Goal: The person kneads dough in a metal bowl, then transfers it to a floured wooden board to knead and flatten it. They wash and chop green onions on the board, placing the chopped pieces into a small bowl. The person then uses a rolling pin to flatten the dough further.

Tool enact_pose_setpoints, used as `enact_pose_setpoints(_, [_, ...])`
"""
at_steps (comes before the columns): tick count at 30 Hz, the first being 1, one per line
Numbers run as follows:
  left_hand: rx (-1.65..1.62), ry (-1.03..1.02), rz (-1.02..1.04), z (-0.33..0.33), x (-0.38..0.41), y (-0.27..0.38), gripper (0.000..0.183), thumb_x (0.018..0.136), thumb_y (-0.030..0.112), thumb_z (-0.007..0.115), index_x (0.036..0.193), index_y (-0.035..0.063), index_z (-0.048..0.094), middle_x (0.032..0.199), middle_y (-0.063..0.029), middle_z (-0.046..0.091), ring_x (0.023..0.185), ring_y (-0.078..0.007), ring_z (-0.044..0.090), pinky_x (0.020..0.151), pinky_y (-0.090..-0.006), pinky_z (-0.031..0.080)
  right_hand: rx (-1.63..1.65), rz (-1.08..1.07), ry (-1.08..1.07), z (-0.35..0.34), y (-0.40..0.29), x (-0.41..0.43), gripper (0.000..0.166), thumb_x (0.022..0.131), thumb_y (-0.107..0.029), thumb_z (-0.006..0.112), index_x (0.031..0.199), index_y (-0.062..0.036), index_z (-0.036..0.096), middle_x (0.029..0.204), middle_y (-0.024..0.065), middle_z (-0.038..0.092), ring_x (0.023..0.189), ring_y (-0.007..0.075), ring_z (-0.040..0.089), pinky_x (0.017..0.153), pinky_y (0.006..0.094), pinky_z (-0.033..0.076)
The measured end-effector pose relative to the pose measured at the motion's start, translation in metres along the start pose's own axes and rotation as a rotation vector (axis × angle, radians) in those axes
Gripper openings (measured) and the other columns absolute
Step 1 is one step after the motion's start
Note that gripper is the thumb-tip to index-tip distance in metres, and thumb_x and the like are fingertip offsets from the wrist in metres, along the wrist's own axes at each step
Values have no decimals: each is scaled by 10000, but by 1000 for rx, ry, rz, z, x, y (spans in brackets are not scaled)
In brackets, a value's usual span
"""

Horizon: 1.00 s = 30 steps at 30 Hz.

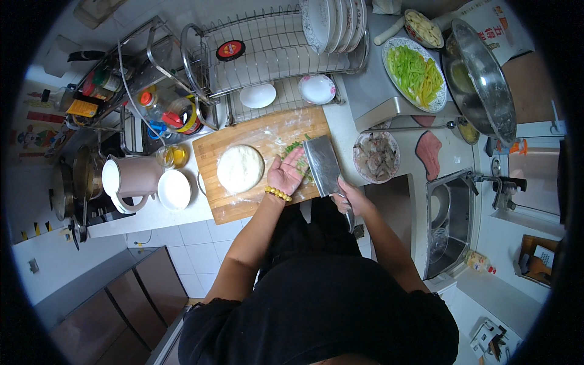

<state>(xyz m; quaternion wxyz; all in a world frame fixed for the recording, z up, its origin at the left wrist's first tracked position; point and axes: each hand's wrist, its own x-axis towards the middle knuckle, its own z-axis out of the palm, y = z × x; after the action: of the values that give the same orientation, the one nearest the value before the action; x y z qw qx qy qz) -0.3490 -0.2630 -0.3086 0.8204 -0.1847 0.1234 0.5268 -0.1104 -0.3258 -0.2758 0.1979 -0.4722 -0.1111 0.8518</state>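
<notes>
My right hand (352, 199) grips the handle of a wide metal cleaver (323, 165), its blade held over the right side of a wooden cutting board (278, 125). Palm up, my left hand (287, 174) is beside the blade with its fingers apart; a yellow bead bracelet (278, 194) circles that wrist. Chopped green scallions (293, 146) lie on the board, partly hidden by my left hand and the blade. To the left rests a round, flattened piece of white dough (240, 169), with flour dusted around it.
A bowl of peeled shrimp (376, 157) stands right of the board, near a sink (449, 228). Behind it are a plate of sliced peppers (414, 73) and a large metal basin (477, 82). A dish rack (269, 41) borders the back; a pitcher (132, 178) and white bowl (174, 190) stand left.
</notes>
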Motion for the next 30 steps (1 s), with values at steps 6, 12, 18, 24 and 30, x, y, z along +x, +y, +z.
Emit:
enact_pose_setpoints(6, [985,185,433,-12,36,11,346,979,209,409,1121,-56,580,1113,-189,632,1155,-323,540,1033,-416,390,-600,-491,516,-18,2,21,293,1010,-307,406,820,-91,459,551,54,484,396,209,471,412,366,404])
enact_pose_setpoints(12, [2250,-260,852,13,34,27,437,845,206,548,1264,85,558,1332,-181,505,1304,-359,394,1131,-488,222,-1493,-463,1049,32,-29,36,173,955,-213,453,983,-57,521,782,208,655,718,412,641,638,539,492])
enact_pose_setpoints(18, [2599,339,1037,-13,57,46,641,872,253,531,1423,2,322,1457,-271,315,1358,-425,276,1147,-489,166,-1649,-468,1044,31,-11,50,111,882,-151,505,951,-67,526,824,166,662,739,351,675,632,455,542])
enact_pose_setpoints(24, [2441,-108,811,-19,32,20,669,863,247,565,1396,-67,311,1414,-294,361,1323,-424,331,1143,-455,218,-1505,-607,873,27,9,32,107,934,-170,479,919,-70,515,798,165,646,657,376,634,609,482,502])
enact_pose_setpoints(30, [2593,-203,896,8,13,24,724,814,323,622,1396,-15,355,1427,-251,371,1326,-411,333,1129,-493,207,-452,-603,575,-48,39,32,203,995,-186,458,812,-99,454,560,-40,383,405,71,373,376,248,333])
